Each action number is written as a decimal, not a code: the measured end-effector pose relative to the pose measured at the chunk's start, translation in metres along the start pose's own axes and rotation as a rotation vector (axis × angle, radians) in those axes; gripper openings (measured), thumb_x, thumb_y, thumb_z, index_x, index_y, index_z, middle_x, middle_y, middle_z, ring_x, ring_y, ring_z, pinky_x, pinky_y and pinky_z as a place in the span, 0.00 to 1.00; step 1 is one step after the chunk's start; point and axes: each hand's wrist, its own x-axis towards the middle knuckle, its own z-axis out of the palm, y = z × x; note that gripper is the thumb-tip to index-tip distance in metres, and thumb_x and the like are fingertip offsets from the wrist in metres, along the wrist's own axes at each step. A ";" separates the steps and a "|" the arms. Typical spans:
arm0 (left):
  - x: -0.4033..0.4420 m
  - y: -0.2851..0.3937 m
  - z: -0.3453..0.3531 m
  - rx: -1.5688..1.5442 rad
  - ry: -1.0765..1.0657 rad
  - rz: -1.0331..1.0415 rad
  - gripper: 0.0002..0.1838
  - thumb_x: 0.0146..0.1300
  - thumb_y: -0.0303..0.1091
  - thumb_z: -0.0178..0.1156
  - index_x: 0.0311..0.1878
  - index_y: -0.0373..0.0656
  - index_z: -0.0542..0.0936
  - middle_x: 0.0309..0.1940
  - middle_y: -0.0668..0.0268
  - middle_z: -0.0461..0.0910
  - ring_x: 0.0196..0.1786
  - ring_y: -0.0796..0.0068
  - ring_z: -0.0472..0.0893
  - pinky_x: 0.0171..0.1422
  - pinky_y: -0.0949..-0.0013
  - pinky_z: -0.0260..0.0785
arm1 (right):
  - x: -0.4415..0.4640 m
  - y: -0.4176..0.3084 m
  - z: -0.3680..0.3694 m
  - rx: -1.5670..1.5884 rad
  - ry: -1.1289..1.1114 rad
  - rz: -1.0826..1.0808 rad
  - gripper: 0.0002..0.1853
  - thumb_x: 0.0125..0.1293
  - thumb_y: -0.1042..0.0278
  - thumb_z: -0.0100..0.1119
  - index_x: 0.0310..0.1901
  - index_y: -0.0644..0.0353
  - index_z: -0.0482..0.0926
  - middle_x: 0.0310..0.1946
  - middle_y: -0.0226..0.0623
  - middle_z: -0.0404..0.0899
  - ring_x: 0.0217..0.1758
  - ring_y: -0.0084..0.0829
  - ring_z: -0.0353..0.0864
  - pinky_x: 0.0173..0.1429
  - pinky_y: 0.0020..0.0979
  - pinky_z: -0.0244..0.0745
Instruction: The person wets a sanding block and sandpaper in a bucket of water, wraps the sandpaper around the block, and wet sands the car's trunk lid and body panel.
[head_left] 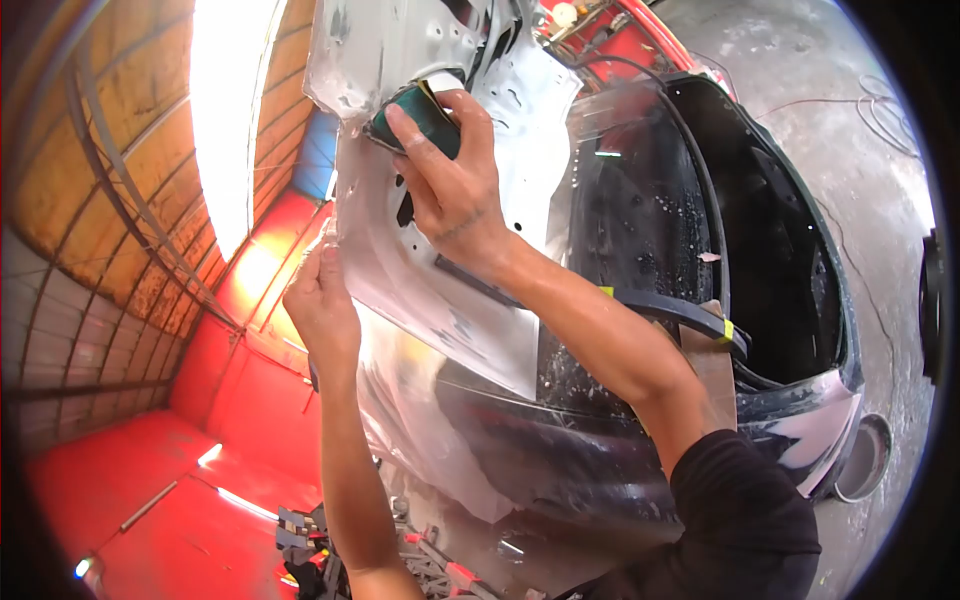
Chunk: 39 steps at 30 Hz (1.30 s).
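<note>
My right hand point(455, 180) is wrapped round a dark green block point(424, 118), with its fingers over the block's top and side. The block lies against a pale grey-white panel point(520, 180) with holes and dark scuffed patches. My left hand point(325, 305) pinches the panel's left edge, lower than the block; its thumb and fingertips are pressed together there. The underside of the block is hidden.
A dark car body point(640, 180) with dusty glass lies behind the panel. A black curved strip with yellow tape point(680, 311) crosses it. A round container point(864, 458) stands at the right, and red-and-grey clutter point(430, 555) lies below.
</note>
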 end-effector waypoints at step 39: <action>-0.004 0.000 0.010 -0.039 0.116 -0.016 0.15 0.81 0.35 0.60 0.57 0.33 0.88 0.28 0.69 0.78 0.32 0.81 0.70 0.38 0.71 0.66 | 0.089 -0.003 -0.013 -0.338 -0.270 -0.354 0.21 0.55 0.75 0.67 0.53 0.50 0.89 0.55 0.45 0.73 0.46 0.48 0.74 0.48 0.46 0.73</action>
